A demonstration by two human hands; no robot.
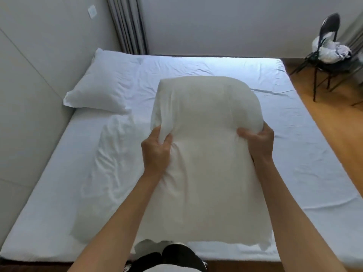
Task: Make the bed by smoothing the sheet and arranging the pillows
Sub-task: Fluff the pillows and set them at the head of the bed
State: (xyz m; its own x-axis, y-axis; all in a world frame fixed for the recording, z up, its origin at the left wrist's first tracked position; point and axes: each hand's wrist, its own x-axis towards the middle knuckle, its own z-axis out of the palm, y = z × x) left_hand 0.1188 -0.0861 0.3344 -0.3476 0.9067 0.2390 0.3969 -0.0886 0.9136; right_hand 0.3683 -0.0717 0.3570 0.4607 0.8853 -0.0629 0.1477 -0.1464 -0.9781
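Both hands, left (156,152) and right (257,142), grip a pillow (208,154) mid-frame, fingers curled into fabric. 2nd pillow (98,85) lies upper left on sheet (294,144).

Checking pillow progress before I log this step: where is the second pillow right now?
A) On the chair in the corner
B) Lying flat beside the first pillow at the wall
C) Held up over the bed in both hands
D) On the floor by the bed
C: the left hand and right hand grip the cream pillow above the sheet, while the white pillow lies alone by the wall.
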